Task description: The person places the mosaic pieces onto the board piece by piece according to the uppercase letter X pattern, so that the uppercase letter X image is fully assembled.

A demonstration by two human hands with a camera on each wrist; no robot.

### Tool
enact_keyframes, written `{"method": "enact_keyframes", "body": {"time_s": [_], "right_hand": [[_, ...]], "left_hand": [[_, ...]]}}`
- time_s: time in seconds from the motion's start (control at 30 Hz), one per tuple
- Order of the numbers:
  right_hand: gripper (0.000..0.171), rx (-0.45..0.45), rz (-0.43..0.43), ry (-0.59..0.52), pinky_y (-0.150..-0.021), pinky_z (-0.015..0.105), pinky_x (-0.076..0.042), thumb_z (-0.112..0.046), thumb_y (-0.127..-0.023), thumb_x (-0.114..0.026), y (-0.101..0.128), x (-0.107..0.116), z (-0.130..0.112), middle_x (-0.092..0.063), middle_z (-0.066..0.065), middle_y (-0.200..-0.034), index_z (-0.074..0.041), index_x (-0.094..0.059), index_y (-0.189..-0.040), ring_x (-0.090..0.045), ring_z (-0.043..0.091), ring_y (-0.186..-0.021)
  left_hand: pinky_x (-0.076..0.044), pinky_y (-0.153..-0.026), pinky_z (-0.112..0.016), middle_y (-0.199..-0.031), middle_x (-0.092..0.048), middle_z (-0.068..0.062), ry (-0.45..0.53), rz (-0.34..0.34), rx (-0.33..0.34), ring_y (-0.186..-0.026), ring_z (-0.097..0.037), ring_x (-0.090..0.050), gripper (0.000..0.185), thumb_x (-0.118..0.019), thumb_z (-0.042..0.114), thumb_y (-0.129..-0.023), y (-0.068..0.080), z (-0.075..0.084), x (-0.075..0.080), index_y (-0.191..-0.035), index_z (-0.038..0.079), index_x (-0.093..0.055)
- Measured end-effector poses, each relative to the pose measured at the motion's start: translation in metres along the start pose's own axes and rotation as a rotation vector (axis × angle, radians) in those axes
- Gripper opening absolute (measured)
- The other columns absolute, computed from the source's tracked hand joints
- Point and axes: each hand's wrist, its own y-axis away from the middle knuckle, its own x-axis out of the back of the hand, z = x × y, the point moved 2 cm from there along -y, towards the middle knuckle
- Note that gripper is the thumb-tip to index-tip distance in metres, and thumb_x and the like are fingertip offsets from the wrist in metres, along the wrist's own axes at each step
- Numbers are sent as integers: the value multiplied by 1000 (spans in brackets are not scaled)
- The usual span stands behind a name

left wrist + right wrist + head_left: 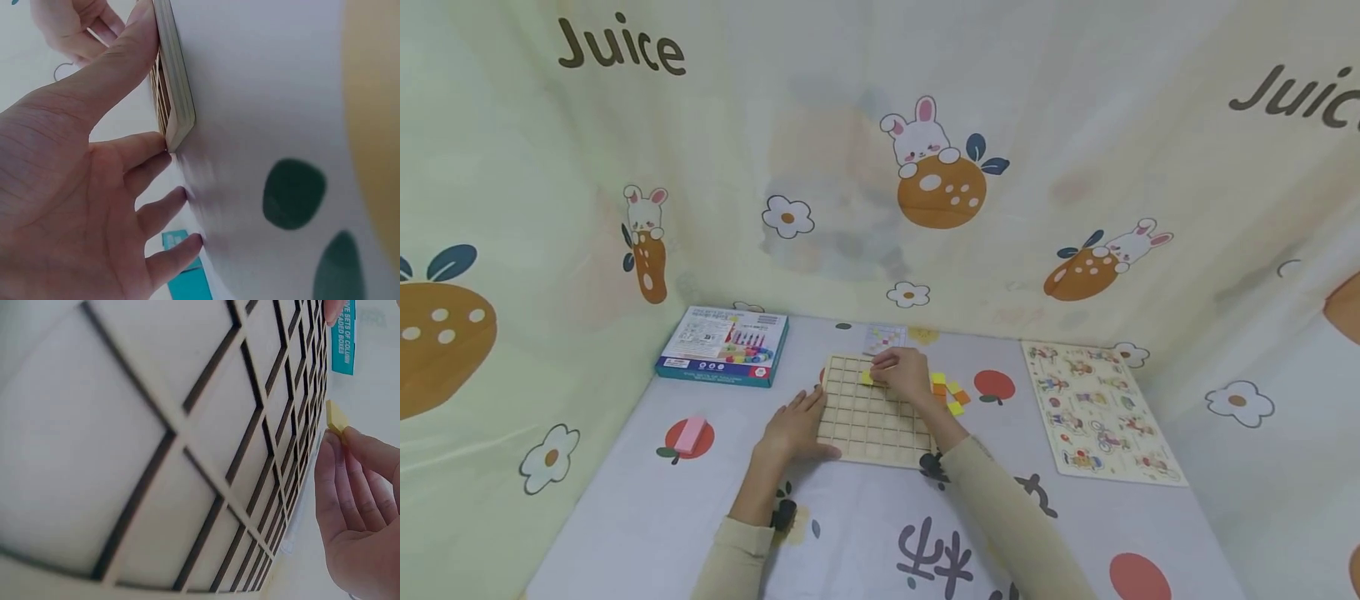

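Yellow tile (336, 417) over gridded board (871, 423)

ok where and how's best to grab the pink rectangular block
Probably pinch the pink rectangular block across its long sides, near the middle, coming from above: it lies flat on the printed cloth, narrower across than along, with nothing standing against those sides.

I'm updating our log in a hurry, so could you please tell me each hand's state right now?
Left hand: open, touching the edge of the grid board.
Right hand: closed, pinching a yellow tile.
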Motion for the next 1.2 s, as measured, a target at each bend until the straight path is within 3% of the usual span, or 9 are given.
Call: {"method": "enact_keyframes", "body": {"time_s": [0.27,0.6,0.8,1.0,1.2], "right_hand": [[19,-18,-43,-17,-93,39,-60,-11,-84,-89,-10,-17,-2,-80,1,-86,-7,-80,-101,-76,15,-78],[14,-1,-53,79,-82,35,-61,-13,-84,-89,-17,-34,-5,-79,-4,-83,-13,-80,-95,-74,11,-74],[13,-2,-32,115,-84,37,-60,-11,-84,-88,-20,-37,-7,-78,-4,-81,-15,-79,-92,-73,12,-73],[11,-5,-49,188,-77,35,-58,-12,-85,-86,-19,-40,-8,-75,-8,-79,-18,-78,-90,-70,10,-72],[13,33,-57,190,-82,38,-60,-10,-86,-85,-15,-37,-12,-77,-4,-84,-12,-79,-96,-73,14,-79]], "left_hand": [[-27,-123,-63,-170,-28,-13,19,5,10,-157,-40,-24,112,-87,54,-79,1,-1,-4,-163,4,-33],[-28,-122,-64,-170,-30,-15,12,3,4,-156,-41,-25,111,-87,54,-79,3,-1,-3,-162,2,-34],[-26,-123,-65,-170,-29,-16,34,7,-8,-156,-43,-24,110,-87,51,-81,2,1,-2,-162,2,-32],[-24,-123,-65,-171,-27,-15,46,7,-2,-157,-42,-22,111,-88,51,-81,1,0,-5,-163,3,-32],[-25,-122,-66,-170,-28,-16,57,18,-5,-157,-43,-23,109,-88,49,-80,2,0,-4,-162,2,-33]]}}
